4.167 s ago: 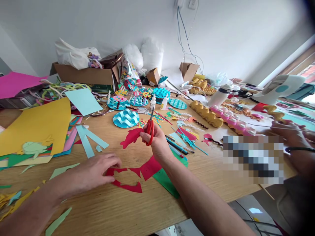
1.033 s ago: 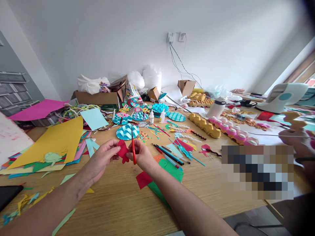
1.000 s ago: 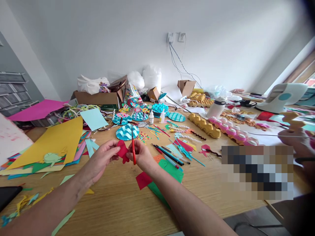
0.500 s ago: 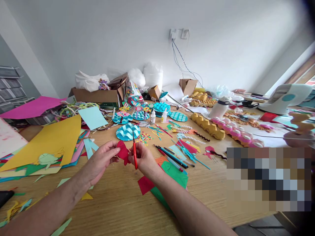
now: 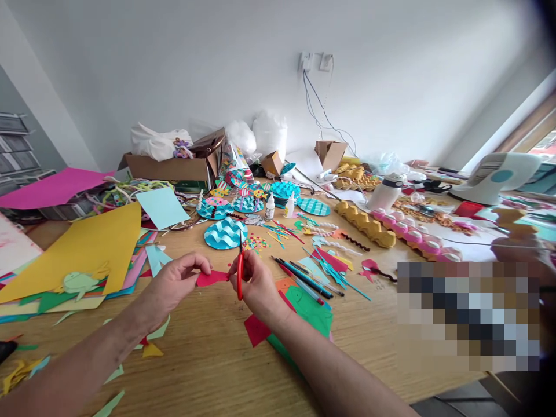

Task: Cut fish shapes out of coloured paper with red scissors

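Head view: the red paper [image 5: 212, 279] is held above the desk [image 5: 195, 365], between the two hands. Its long axis runs roughly level, left to right across the person's front. Left hand [image 5: 185, 278]: thumb and fingers pinch the paper's left end. Right hand [image 5: 257, 284]: grasps the scissors [image 5: 240, 278] by the red handle, blades pointing up and away from the person. Its fingertips meet the paper's right end; from here I cannot tell whether they grip it or only touch it. Neither hand is nearer, one being at each end. The scissors stand crosswise to the paper, just right of it.

Compared with half a second earlier, the paper has turned: it was at a steep slant, broad face showing; it is now level, with a narrower outline. The scissors remain in the right hand.

Beyond the hands: a blue disc [image 5: 226, 234]. To the right: pens [image 5: 299, 275] and green paper [image 5: 313, 313].
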`<control>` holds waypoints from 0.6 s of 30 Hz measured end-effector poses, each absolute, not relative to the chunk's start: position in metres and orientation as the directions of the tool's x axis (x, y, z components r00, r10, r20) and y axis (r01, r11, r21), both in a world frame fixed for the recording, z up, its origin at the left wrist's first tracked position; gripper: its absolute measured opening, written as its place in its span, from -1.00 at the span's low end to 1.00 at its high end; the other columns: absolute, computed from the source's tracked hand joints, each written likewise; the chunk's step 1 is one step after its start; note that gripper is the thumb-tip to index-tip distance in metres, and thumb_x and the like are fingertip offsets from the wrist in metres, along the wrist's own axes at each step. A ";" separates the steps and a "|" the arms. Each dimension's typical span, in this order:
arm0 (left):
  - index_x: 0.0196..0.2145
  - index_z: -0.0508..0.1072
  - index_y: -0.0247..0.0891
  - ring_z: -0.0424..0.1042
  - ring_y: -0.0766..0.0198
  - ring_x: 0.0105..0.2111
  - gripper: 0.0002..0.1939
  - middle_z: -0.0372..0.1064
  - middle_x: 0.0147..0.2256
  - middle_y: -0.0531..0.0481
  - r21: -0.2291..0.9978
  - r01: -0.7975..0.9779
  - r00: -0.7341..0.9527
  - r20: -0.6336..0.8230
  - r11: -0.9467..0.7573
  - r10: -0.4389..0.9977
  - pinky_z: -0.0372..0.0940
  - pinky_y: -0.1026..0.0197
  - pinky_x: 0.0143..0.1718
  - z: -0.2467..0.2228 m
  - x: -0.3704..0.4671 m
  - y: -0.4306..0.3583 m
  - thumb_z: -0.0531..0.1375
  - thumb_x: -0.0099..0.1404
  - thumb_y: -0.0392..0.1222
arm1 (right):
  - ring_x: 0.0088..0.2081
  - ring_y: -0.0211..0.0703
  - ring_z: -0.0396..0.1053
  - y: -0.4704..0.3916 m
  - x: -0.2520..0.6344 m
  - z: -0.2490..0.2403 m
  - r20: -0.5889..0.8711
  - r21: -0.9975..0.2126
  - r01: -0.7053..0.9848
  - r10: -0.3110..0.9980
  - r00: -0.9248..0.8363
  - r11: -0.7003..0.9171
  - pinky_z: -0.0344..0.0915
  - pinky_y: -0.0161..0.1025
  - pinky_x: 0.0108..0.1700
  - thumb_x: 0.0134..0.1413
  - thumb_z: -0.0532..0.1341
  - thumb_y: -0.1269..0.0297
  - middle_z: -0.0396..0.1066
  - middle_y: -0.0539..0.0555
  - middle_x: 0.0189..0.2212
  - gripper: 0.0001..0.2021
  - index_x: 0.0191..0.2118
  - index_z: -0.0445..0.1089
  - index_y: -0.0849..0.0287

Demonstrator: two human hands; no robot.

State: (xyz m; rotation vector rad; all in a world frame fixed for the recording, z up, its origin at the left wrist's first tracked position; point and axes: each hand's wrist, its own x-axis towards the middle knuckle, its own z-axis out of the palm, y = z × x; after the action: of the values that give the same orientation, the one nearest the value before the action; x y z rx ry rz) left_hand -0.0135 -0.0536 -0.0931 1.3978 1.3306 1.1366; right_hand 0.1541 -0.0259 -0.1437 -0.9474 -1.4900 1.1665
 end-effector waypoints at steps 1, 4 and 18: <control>-0.63 0.45 -0.15 0.33 0.16 -0.38 -0.93 0.39 -0.43 0.05 0.975 0.211 0.018 0.063 -0.066 0.998 0.19 0.22 -0.35 -0.092 -0.013 -0.055 0.29 -0.10 -0.23 | -0.47 -0.21 0.24 -0.026 0.155 -0.144 0.247 -0.966 0.031 0.949 -0.196 0.258 0.23 -0.26 -0.37 -0.17 0.23 0.40 0.14 -0.15 -0.58 -0.78 -0.41 0.15 0.07; -0.67 0.45 -0.13 0.33 0.08 -0.30 -0.93 0.40 -0.40 -0.01 0.968 0.230 0.034 0.099 -0.104 0.995 0.22 0.19 -0.31 -0.089 -0.013 -0.057 0.29 -0.12 -0.21 | -0.47 -0.20 0.20 -0.026 0.157 -0.143 0.295 -0.946 0.087 0.939 -0.176 0.313 0.19 -0.26 -0.38 -0.15 0.18 0.41 0.13 -0.14 -0.58 -0.82 -0.40 0.14 0.07; -0.44 0.48 -0.24 0.40 0.22 -0.45 -0.80 0.49 -0.47 0.04 0.962 0.274 -0.176 0.030 0.019 0.984 0.26 0.22 -0.40 -0.067 -0.069 -0.060 0.34 -0.06 -0.14 | -0.49 -0.20 0.16 -0.035 0.157 -0.135 0.302 -0.922 0.153 0.907 -0.292 0.356 0.11 -0.28 -0.45 -0.10 0.18 0.33 0.21 -0.07 -0.55 -0.85 -0.44 0.14 0.07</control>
State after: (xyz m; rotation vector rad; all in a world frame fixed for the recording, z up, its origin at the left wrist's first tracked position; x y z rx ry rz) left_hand -0.0693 -0.0596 -0.0673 1.3271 1.5486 1.2015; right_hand 0.1570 -0.0352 -0.1352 -0.9518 -1.6978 1.0283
